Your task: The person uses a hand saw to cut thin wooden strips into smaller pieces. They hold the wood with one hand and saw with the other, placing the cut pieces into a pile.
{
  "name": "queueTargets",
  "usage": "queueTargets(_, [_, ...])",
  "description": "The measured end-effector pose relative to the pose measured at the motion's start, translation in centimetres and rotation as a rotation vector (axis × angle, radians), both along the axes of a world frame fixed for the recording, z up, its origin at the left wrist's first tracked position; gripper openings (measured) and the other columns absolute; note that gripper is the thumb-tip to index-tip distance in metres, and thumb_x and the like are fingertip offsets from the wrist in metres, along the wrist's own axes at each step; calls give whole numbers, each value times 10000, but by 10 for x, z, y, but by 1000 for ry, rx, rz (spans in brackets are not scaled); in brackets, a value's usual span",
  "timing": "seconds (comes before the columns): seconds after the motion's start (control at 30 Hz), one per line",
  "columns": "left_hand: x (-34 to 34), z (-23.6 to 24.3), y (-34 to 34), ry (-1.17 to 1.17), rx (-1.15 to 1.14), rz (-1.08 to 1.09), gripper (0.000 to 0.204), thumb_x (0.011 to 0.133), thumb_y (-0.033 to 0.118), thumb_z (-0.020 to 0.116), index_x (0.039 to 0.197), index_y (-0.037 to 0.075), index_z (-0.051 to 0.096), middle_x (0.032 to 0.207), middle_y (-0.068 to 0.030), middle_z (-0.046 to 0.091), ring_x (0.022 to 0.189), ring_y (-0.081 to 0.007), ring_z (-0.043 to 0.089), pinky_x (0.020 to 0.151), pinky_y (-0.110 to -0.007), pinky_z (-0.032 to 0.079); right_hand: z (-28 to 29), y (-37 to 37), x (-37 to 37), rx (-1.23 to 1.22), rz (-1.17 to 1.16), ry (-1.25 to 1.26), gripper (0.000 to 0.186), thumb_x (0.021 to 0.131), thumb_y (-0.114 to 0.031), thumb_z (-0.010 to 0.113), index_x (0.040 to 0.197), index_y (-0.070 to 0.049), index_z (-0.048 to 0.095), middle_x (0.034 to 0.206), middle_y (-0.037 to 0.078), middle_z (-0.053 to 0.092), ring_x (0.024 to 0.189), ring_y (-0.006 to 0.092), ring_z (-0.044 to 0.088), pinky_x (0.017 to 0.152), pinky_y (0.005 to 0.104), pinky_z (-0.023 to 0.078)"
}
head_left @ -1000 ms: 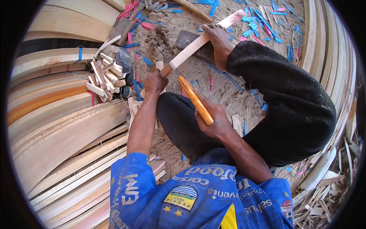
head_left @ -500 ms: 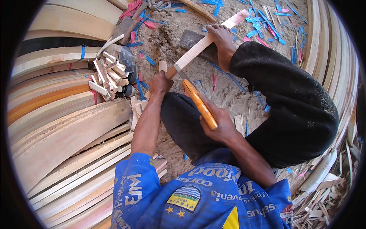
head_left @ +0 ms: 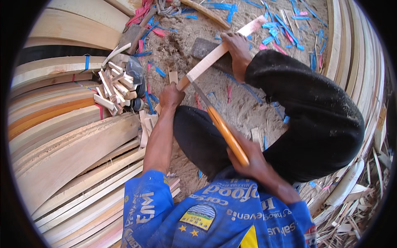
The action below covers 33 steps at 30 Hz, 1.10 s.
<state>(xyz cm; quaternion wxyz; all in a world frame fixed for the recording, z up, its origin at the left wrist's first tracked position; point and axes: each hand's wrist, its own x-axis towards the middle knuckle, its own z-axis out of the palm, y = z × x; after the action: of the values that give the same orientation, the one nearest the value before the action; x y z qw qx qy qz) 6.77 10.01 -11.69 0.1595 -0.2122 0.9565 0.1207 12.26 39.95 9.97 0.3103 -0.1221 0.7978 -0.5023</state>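
My left hand [head_left: 171, 96] is closed round the near end of a pale, flat wooden strip [head_left: 211, 58], beside my knee. The strip slants away to the upper right across a dark block [head_left: 203, 47], where my bare foot [head_left: 237, 51] presses on it. In my right hand [head_left: 250, 155] is the long orange-brown wooden handle of a narrow-bladed hand tool [head_left: 225, 130]. Its blade tip meets the strip just beyond my left hand. The blade is nearly edge-on, so I cannot tell whether it is a saw or a knife.
Stacked boards [head_left: 78, 153] line the left side, with a heap of short wood pieces [head_left: 113, 89] beside them. Long planks [head_left: 351, 49] curve along the right. Blue and pink plastic scraps [head_left: 283, 31] litter the sandy ground. Wood shavings [head_left: 347, 225] lie at the lower right.
My right hand has drawn the tool back toward my body, down and right. The blade, which reached past the strip, now has its tip at it. My left hand keeps its grip.
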Motion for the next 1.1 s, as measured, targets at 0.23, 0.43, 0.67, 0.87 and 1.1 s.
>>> queueTargets(0.23, [-11, 7, 1, -19, 7, -25, 324, 732, 263, 706, 957, 34, 664, 872, -220, 703, 837, -397, 692, 752, -492, 550, -10, 25, 11, -28, -47, 119, 683, 781, -10, 636, 1436, -76, 451, 981, 252, 676, 746, 369, 699, 705, 406, 571])
queueTargets(0.43, [1, 9, -1, -50, 8, 12, 326, 737, 261, 700, 979, 46, 664, 910, -209, 707, 872, -387, 693, 782, -492, 545, 7, 4, 3, -45, -8, 90, 676, 794, -23, 634, 1438, -90, 441, 1038, 314, 639, 822, 392, 690, 720, 419, 571])
queueTargets(0.67, [-5, 3, 0, -4, 18, -5, 300, 719, 243, 701, 940, 45, 660, 876, -208, 704, 833, -402, 687, 760, -502, 542, -2, 15, 10, 0, -31, 102, 694, 802, -37, 631, 1460, -105, 419, 956, 251, 669, 786, 364, 702, 703, 433, 558])
queueTargets(0.87, [-9, 10, -6, 79, 50, 44, 295, 706, 244, 706, 919, 45, 663, 879, -222, 701, 843, -416, 684, 756, -515, 543, 12, -4, -4, -25, -12, 117, 719, 806, -26, 646, 1475, -82, 388, 899, 202, 680, 793, 380, 700, 744, 400, 555])
queueTargets(1.1, [0, 10, -12, 63, 138, 94, 372, 679, 267, 731, 973, 51, 661, 897, -215, 704, 857, -403, 686, 772, -490, 542, 77, 78, 41, 97, 53, 155, 613, 753, -1, 660, 1327, 128, 490, 954, 206, 697, 738, 258, 724, 701, 292, 565])
